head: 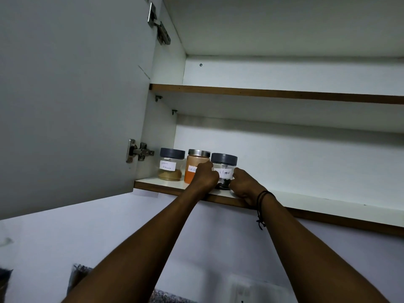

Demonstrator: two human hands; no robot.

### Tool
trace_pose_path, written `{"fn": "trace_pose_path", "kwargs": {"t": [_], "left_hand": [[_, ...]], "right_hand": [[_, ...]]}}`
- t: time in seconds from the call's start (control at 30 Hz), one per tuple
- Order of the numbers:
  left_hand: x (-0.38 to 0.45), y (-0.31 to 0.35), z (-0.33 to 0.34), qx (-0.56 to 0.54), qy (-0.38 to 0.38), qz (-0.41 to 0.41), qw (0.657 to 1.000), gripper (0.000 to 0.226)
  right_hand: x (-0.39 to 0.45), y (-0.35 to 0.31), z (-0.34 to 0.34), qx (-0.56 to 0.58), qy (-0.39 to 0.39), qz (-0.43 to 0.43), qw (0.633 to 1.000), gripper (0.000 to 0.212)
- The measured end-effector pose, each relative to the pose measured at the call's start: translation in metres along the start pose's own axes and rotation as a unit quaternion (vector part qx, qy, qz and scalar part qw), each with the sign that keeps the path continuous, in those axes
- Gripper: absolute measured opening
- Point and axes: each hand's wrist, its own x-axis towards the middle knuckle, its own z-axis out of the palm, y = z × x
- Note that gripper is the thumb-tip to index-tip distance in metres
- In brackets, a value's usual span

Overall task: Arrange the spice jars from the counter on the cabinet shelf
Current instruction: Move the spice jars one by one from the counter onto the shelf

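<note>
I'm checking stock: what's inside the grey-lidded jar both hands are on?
Inside the clear grey-lidded black pepper jar, a few dark bits show at the bottom. The left hand, right hand and white paper label cover the rest.

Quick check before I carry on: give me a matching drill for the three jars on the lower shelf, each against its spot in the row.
Things:
1. clear jar with grey lid and tan powder
2. jar with metal lid and orange powder
3. clear jar with grey lid labelled Pepper

Places:
A. middle of the row
B. right end, between both hands
C. left end, nearest the door hinge

Pairs: 1-C, 2-A, 3-B. The left hand and right hand grip the Pepper jar on the white shelf.
</note>
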Motion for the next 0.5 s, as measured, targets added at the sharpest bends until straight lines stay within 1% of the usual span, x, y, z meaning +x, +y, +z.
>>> {"fn": "trace_pose_path", "kwargs": {"t": [0.1,0.17,0.23,0.27,0.33,0.4,0.43,0.5], "left_hand": [[-0.004,0.000,0.000,0.006,0.005,-0.011,1.000,0.014],[-0.012,0.002,-0.002,0.003,0.014,-0.009,1.000,0.012],[-0.022,0.006,-0.005,-0.012,0.027,0.003,1.000,0.019],[-0.029,0.007,-0.005,-0.028,0.034,0.013,0.999,0.026],[-0.048,0.009,-0.004,-0.058,0.055,0.043,0.996,0.034],[-0.077,0.008,-0.001,-0.081,0.066,0.082,0.991,0.030],[-0.093,0.005,0.001,-0.092,0.065,0.098,0.989,0.027],[-0.127,-0.003,0.005,-0.120,0.051,0.110,0.985,0.022]], "right_hand": [[-0.004,-0.002,0.001,-0.031,0.019,0.011,0.999,0.036],[-0.011,-0.005,-0.001,-0.034,0.040,0.005,0.999,0.029],[-0.021,-0.008,-0.004,-0.047,0.061,-0.014,0.997,0.016],[-0.027,-0.009,-0.006,-0.047,0.074,-0.022,0.996,0.014],[-0.045,-0.011,-0.006,-0.005,0.097,-0.041,0.994,0.017],[-0.072,-0.010,-0.004,0.061,0.131,-0.048,0.988,0.025],[-0.089,-0.008,-0.002,0.081,0.144,-0.053,0.985,0.027],[-0.122,-0.001,0.004,0.104,0.139,-0.072,0.982,0.024]]}}
